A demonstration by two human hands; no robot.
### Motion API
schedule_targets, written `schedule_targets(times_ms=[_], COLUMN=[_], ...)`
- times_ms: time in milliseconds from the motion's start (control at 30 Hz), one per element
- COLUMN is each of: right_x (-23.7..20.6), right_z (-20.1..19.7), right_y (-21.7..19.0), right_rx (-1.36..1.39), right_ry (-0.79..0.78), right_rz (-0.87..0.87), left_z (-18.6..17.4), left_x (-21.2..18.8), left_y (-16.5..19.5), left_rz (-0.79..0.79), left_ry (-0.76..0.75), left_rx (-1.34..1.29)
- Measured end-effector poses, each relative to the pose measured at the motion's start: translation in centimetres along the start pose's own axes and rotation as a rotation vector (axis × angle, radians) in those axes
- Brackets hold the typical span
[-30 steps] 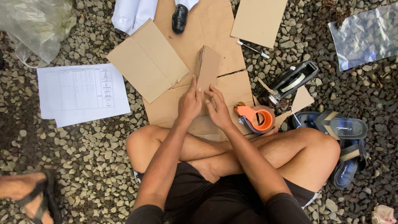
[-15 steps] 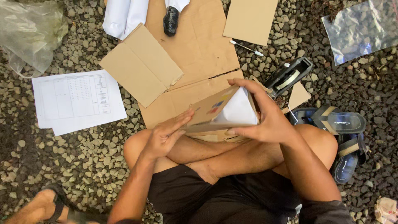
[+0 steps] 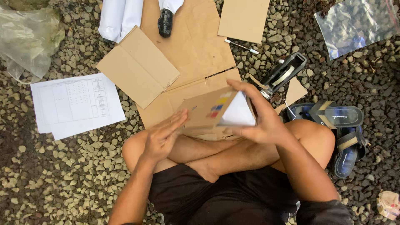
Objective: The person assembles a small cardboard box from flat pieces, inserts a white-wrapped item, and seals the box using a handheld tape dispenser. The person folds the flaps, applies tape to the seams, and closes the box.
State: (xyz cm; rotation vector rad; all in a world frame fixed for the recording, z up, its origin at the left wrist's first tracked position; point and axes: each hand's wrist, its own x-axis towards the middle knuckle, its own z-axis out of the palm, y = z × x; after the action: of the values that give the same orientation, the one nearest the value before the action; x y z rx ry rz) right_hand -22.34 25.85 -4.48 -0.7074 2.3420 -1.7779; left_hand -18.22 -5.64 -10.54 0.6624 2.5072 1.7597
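Note:
I sit cross-legged on gravel. My right hand (image 3: 260, 118) grips a small cardboard box (image 3: 208, 111), tilted on its side above my shins, with a white triangular inner face showing at its right end and small coloured squares on its side. My left hand (image 3: 163, 136) is open, its fingers flat against the box's left end. A large flattened cardboard sheet (image 3: 196, 46) lies on the ground just beyond the box.
A printed paper sheet (image 3: 77, 104) lies left. A tape dispenser (image 3: 283, 75) and a pen (image 3: 241, 46) lie right of the cardboard, with dark sandals (image 3: 337, 121) beside my right knee. Clear plastic bags (image 3: 354, 25) rest at both top corners. A black shoe (image 3: 165, 21) is at top.
The box went from standing upright under both hands to being lifted and tipped sideways in my right hand. My left hand shifted to its left end. The orange tape roll is now hidden.

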Motion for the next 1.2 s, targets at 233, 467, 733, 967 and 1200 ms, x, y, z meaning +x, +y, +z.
schedule_targets(times_ms=[233,467,733,967,1200], right_x=[-1.5,-5.7,-4.2,-5.3,-7.4], right_z=[2.6,6.2,7.0,8.8,8.6], right_y=[7.4,12.2,10.6,10.0,9.2], right_rx=[-0.800,-1.032,-0.910,-0.873,-0.168], right_ry=[0.088,-0.285,-0.330,-0.224,0.108], right_rz=[0.547,0.864,1.108,1.083,0.787], left_z=[1.4,5.1,4.4,3.5,2.6], left_x=[3.6,2.7,1.1,-0.7,-1.3], left_y=[-5.3,-9.5,-9.1,-9.4,-10.0], left_rz=[-0.159,-0.328,-0.333,-0.317,-0.323], left_ry=[0.039,-0.023,-0.001,0.019,0.014], left_rx=[0.384,0.492,0.362,0.342,0.299])
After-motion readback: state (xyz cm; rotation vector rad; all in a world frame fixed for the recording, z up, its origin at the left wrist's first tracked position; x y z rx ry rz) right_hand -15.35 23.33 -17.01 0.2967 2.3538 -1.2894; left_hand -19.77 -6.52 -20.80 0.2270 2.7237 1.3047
